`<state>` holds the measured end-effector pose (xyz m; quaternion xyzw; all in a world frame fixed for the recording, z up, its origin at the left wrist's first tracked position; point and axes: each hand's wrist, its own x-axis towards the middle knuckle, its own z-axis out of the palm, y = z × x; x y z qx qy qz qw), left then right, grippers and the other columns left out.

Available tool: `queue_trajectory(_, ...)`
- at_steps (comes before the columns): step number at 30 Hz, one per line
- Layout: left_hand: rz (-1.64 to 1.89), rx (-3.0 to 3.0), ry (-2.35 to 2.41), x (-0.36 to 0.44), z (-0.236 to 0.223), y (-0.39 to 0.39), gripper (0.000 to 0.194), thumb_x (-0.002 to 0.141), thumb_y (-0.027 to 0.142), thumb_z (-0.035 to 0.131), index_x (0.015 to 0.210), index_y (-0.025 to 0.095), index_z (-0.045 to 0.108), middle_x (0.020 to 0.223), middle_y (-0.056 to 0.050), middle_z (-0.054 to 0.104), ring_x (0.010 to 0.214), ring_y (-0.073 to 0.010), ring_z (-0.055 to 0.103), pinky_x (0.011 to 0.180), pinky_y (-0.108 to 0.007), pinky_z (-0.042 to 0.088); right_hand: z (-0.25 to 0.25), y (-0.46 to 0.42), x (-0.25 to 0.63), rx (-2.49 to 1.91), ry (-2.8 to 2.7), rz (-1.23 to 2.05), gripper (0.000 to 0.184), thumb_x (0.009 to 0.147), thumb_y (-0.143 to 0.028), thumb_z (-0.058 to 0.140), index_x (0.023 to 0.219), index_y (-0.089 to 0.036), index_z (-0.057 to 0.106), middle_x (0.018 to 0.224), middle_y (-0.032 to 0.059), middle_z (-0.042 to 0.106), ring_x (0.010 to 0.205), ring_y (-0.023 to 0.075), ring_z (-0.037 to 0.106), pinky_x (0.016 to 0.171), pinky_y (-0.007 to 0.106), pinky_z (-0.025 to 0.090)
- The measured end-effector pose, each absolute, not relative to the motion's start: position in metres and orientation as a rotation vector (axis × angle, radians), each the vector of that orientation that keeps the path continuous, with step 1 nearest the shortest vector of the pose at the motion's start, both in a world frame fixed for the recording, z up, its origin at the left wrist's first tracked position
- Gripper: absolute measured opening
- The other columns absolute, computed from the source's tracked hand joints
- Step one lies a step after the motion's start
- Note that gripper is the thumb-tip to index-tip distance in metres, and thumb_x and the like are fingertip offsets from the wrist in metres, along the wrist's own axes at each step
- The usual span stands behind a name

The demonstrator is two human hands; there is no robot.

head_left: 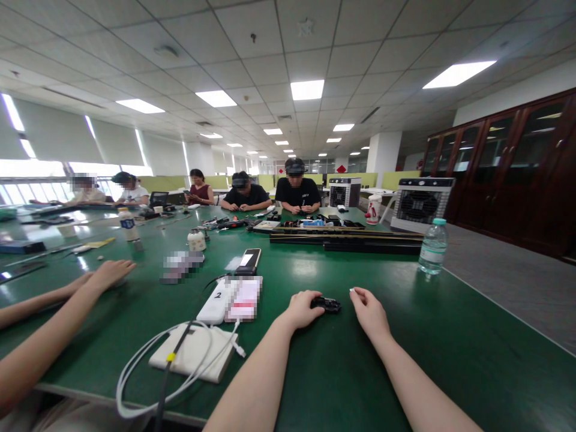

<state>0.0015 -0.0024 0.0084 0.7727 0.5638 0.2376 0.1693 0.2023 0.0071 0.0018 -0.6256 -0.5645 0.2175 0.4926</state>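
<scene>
My left hand is closed around the near end of a small black device, which rests on the green table. The device looks like an opened plastic housing with uneven parts inside, but its exact kind is too small to make out. To its right, my right hand is raised a little with thumb and fingers pinched together. A tiny white piece shows at those fingertips, apart from the black device.
A water bottle stands at the table's right edge. Long black bars lie across the back. Left of me are a white power bank, a phone, a white box, looping cables and a co-worker's arms. Several people sit farther off.
</scene>
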Motion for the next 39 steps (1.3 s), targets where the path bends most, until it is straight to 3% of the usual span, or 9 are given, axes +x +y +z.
queue_trajectory(15, 0.725, 2.187, 1.6, 0.0, 0.004, 0.001, 0.042, 0.077, 0.03, 0.062, 0.119, 0.023, 0.058, 0.118, -0.005, 0.062, 0.112, -0.0236, 0.056, 0.1, -0.035, 0.042, 0.0, 0.008, 0.201, -1.47, -1.34, 0.526, 0.041, 0.073, -0.052, 0.052, 0.096, -0.02, 0.064, 0.081, 0.0066, 0.073, 0.076, 0.0238, 0.068, 0.071, 0.036, 0.049)
queue_trajectory(39, 0.741, 2.148, 1.598, 0.001, 0.003, 0.002, 0.047, 0.075, 0.029, 0.066, 0.12, 0.021, 0.058, 0.12, -0.005, 0.063, 0.111, -0.0244, 0.057, 0.1, -0.034, 0.044, -0.001, 0.004, 0.191, -1.242, -1.667, 0.566, 0.032, 0.075, -0.039, 0.055, 0.099, -0.02, 0.067, 0.099, 0.0069, 0.072, 0.097, 0.0235, 0.065, 0.092, 0.04, 0.048)
